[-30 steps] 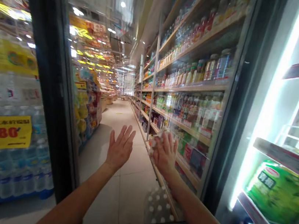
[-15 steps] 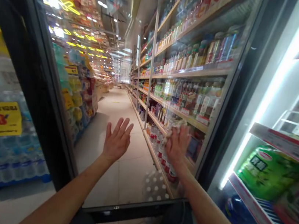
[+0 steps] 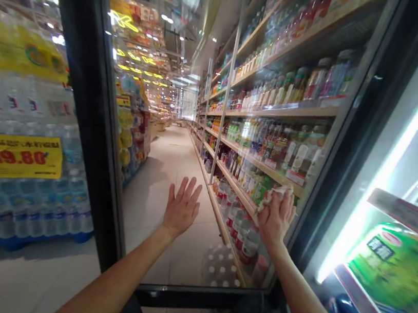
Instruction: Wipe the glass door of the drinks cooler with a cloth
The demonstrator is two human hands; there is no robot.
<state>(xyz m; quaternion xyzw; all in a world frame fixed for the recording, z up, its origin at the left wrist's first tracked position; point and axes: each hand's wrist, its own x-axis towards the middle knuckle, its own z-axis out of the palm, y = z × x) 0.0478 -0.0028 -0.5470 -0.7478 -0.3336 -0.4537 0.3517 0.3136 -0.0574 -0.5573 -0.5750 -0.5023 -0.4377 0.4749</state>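
Note:
An open glass fridge door (image 3: 211,141) in a black frame stands in front of me. My left hand (image 3: 182,208) lies flat on the glass, fingers stretched upward. My right hand (image 3: 276,219) presses a crumpled white cloth (image 3: 274,192) against the glass near the door's right edge, fingers over the cloth. Through the glass I see a shop aisle and shelves of bottles.
The lit fridge interior on the right holds a shelf (image 3: 399,212) and green packs (image 3: 396,265). Stacked water bottles with a yellow price sign (image 3: 12,156) stand left. A pack of white-capped bottles (image 3: 222,270) sits on the floor beyond the glass. The tiled aisle (image 3: 170,172) runs ahead.
My right hand with the cloth has slid rightward across the glass toward the door's edge. My left hand stays flat on the glass. The view has shifted slightly.

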